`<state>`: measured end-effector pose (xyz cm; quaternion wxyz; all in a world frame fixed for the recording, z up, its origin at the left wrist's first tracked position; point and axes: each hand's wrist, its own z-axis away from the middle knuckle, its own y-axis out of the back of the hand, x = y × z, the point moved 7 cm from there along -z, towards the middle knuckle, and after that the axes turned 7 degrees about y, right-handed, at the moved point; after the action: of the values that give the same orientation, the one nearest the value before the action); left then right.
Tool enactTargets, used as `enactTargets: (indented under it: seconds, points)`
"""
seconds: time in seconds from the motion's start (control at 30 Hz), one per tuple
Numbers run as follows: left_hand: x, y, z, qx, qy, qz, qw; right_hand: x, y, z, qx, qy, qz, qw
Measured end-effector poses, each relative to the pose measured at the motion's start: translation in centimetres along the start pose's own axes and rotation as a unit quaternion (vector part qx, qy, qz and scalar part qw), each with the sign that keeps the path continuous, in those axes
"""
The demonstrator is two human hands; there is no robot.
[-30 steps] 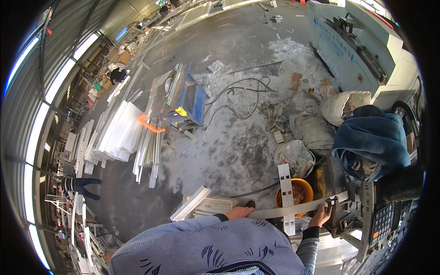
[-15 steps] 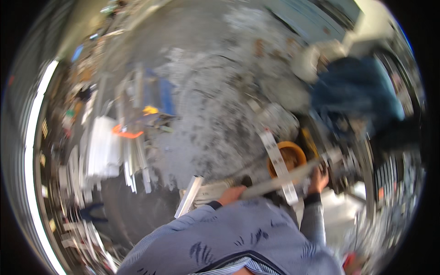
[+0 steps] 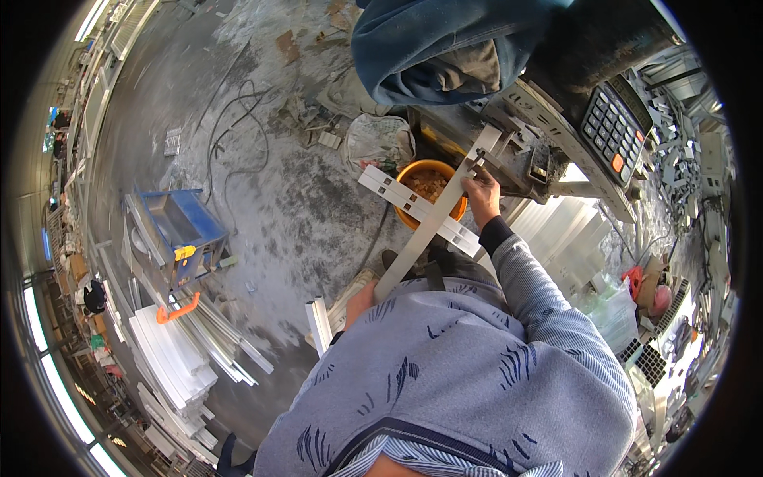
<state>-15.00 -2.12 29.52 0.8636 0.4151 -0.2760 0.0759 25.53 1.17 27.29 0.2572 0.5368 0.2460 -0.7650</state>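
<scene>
A long flat silver-grey metal profile [image 3: 429, 230] slants in front of my body, its far end up by the bench. My right hand [image 3: 483, 199] grips it near that far end, thumb over the face. Down at its near end, my left hand [image 3: 361, 304] is closed on the edge, partly hidden by my torso. Beneath it, a white profile with square cut-outs [image 3: 377, 184] lies across an orange bucket [image 3: 405, 172], crossing the one I hold. Small brownish pieces fill part of the bucket.
A workbench with a large calculator [image 3: 610, 131] stands at the right, a dark blue garment [image 3: 433, 67] beyond it. Stacked white profiles [image 3: 171, 350] and a blue metal stand [image 3: 187, 219] are at the left. A cable [image 3: 262, 127] lies on the dusty floor.
The view has turned and grown sharper. The held profile has swung from nearly level to a steep slant, its right end farther away. Both hands are still on it.
</scene>
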Motion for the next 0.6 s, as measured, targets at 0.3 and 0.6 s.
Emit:
enactTargets:
  seconds: [0.3, 0.6]
  points:
    - [0.3, 0.8, -0.2, 0.031, -0.012, -0.015, 0.999, 1.4, 0.0, -0.8, 0.002, -0.002, -0.06, 0.998]
    - [1.7, 2.4, -0.5, 0.005, -0.005, -0.012, 1.0, -1.3, -0.7, 0.6, 0.005, -0.02, -0.087, 0.996]
